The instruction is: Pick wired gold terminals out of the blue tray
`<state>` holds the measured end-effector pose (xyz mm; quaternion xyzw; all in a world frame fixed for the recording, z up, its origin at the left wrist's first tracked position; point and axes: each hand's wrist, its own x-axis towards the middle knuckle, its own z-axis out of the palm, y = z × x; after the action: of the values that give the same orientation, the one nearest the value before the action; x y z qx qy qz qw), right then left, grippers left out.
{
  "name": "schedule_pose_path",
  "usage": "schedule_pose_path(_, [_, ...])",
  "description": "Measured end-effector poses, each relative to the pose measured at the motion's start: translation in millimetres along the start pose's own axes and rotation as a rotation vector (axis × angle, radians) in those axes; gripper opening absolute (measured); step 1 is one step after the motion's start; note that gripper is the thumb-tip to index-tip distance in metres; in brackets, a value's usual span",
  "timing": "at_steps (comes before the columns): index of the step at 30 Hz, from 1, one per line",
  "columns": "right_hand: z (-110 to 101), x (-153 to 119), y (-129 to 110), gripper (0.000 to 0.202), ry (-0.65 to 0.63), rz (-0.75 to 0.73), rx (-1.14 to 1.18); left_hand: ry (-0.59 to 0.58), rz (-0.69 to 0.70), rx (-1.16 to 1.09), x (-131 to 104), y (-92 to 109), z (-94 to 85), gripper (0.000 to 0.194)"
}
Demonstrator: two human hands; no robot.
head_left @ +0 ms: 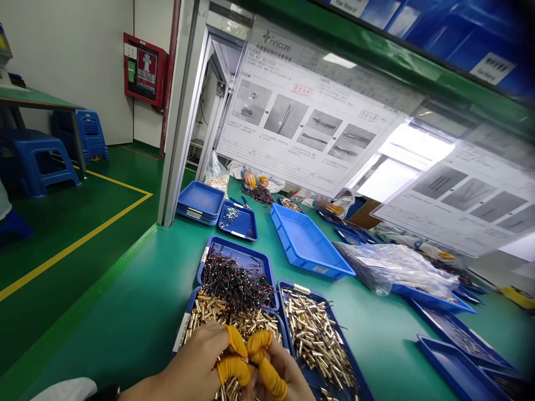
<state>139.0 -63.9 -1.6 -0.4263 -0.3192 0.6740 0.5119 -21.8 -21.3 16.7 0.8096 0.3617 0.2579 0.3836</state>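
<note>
Yellow covers wrap the fingertips of both hands. My left hand (209,356) and my right hand (278,370) meet at the bottom centre, fingers pinched together around a thin dark piece that is mostly hidden. Beneath them lies a blue tray (183,328) heaped with gold metal tubes (209,309). Just behind it, another tray (246,253) holds a tangle of black and red wires (234,281). To the right of my hands, a third tray (359,373) carries more gold tubes (313,331), some with dark wires.
A light blue bin (305,239) stands farther back, beside a small tray (238,223) and stacked trays (200,200). Plastic bags (393,264) lie at right. Instruction sheets (301,111) hang above the table. Other people's gloved hands (254,181) are across it. A metal post (178,122) rises at left.
</note>
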Motion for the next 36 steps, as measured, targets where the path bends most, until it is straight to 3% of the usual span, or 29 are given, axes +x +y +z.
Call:
schedule_pose_path(6, [7.3,8.5,13.8,0.032,0.026,0.000,-0.002,-0.020,0.128,0.119,-4.6,-0.6,3.0,0.022])
schedule_pose_path(10, [2.7,1.4,-6.7,0.039,0.149,-0.085,-0.116,0.045,0.112,0.139,-4.2,-8.0,9.0,0.010])
schedule_pose_path(13, [-18.6,-9.3,-35.7,0.046,0.461,-0.283,-0.360,0.185,0.024,0.091,-1.2,-15.0,11.1,0.021])
schedule_pose_path(15, [-33.3,-14.3,-49.6,0.045,0.813,-0.471,-0.583,0.218,-0.062,0.085,1.2,-18.3,10.9,0.026])
schedule_pose_path(17, [-41.1,-15.2,-52.2,0.046,0.952,-0.534,-0.771,0.201,-0.099,0.093,3.2,-19.6,9.8,0.029])
schedule_pose_path(19, [-39.3,-12.6,-43.3,0.043,0.846,-0.552,-0.888,0.179,-0.102,0.075,4.8,-18.5,8.2,0.030])
schedule_pose_path(23, [-16.3,-4.8,-11.7,0.022,0.420,-0.616,-0.974,0.173,-0.212,-0.085,6.4,-12.5,4.5,0.027])
schedule_pose_path(25, [-4.1,-2.0,1.8,0.014,0.308,-0.632,-0.970,0.198,-0.283,-0.244,7.0,-10.9,3.7,0.023])
schedule_pose_path(28, [6.0,1.3,15.5,0.016,0.281,-0.664,-0.952,0.219,-0.288,-0.521,8.3,-11.8,5.3,0.011])
schedule_pose_path(31, [5.3,4.0,23.2,0.020,0.278,-0.664,-0.963,0.167,-0.256,-0.706,9.4,-12.5,7.8,0.008])
schedule_pose_path(36, [-2.1,5.8,27.7,0.026,0.277,-0.555,-0.863,0.083,-0.190,-0.646,6.8,-5.1,4.6,0.005])
